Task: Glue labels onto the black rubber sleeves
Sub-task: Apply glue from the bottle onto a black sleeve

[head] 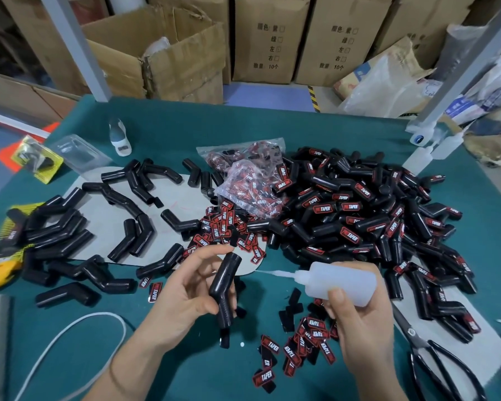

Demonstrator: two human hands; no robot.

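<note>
Your left hand (185, 287) is raised above the near edge of the worktop (185, 120), palm turned inward, thumb and fingers curled round a bent black rubber sleeve (225, 287). You hold that sleeve nearly upright, its open end at the top; its surface is smooth and glossy, with a shallow elbow below the middle, and no label shows on it. Your right hand (359, 322) grips a squeeze bottle (342, 282) of cloudy white soft plastic, lying almost level, with its thin nozzle pointing left toward the sleeve but apart from it.

Toward the left edge, unlabelled sleeves (61, 235) lie scattered, some resting on a flat grey card sheet (168, 198). At the middle, loose red-and-black labels (223, 227) spread beside a crinkled clear bag (249, 180) holding more of them. Near the front edge, between your hands, lies a second scatter of labels (304, 345). Toward the right edge, labelled sleeves (359, 215) form a broad heap. Black-handled scissors (434, 363) lie at the near right corner. The worktop covering is a matt teal cloth.
</note>
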